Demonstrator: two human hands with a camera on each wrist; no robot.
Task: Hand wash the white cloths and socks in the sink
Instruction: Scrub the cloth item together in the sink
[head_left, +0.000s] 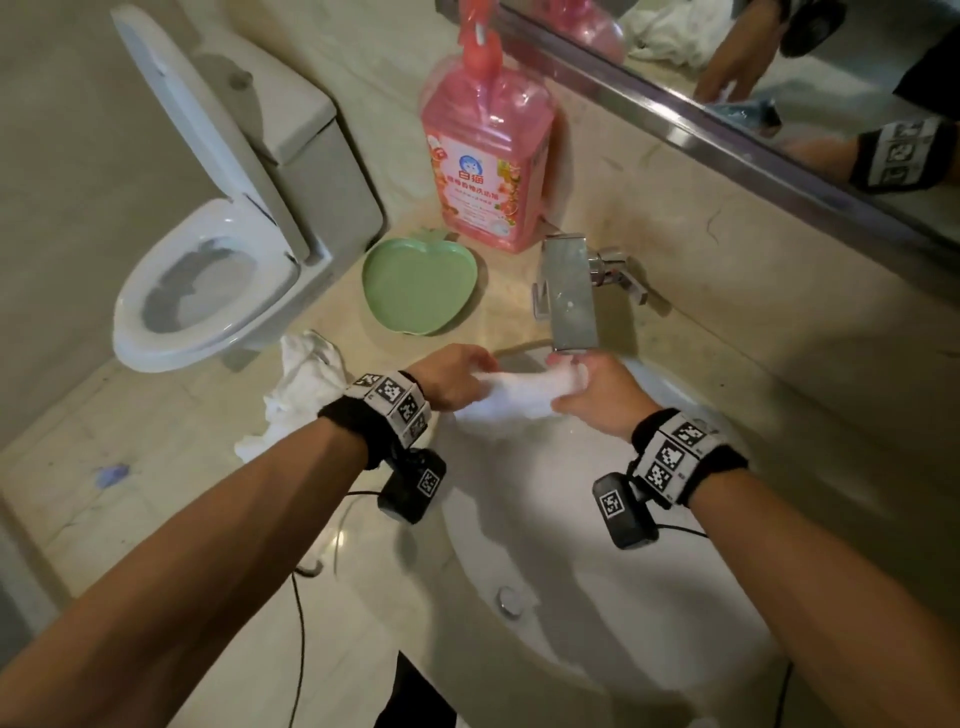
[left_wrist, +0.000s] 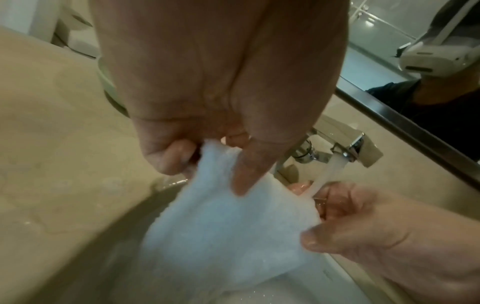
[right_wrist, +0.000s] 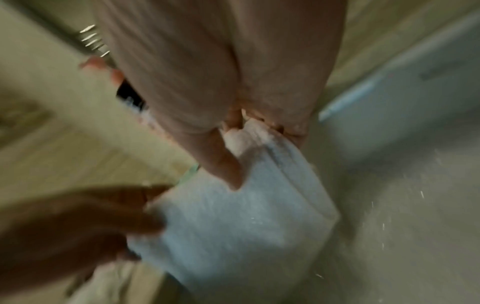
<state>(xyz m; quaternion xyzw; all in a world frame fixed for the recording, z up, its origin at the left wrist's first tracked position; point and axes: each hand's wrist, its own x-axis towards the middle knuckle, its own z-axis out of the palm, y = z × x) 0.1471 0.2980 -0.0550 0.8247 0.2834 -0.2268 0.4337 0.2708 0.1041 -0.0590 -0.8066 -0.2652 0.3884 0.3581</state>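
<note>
A white cloth (head_left: 511, 397) hangs stretched between both hands over the sink (head_left: 545, 545), just under the tap (head_left: 569, 296). My left hand (head_left: 449, 379) pinches its left end (left_wrist: 221, 164). My right hand (head_left: 597, 395) grips the right end, where running water (left_wrist: 328, 174) falls on the cloth (left_wrist: 228, 232). The right wrist view is blurred; it shows the thumb pressed on the wet cloth (right_wrist: 241, 222) and the left hand (right_wrist: 109, 218) holding the other corner. More white cloths (head_left: 301, 395) lie heaped on the counter to the left of the sink.
A pink detergent bottle (head_left: 488, 150) stands behind a green apple-shaped dish (head_left: 418, 283) on the counter, left of the tap. An open toilet (head_left: 208, 249) is further left. A mirror (head_left: 779, 67) runs along the back wall. The drain plug (head_left: 509, 600) sits low in the basin.
</note>
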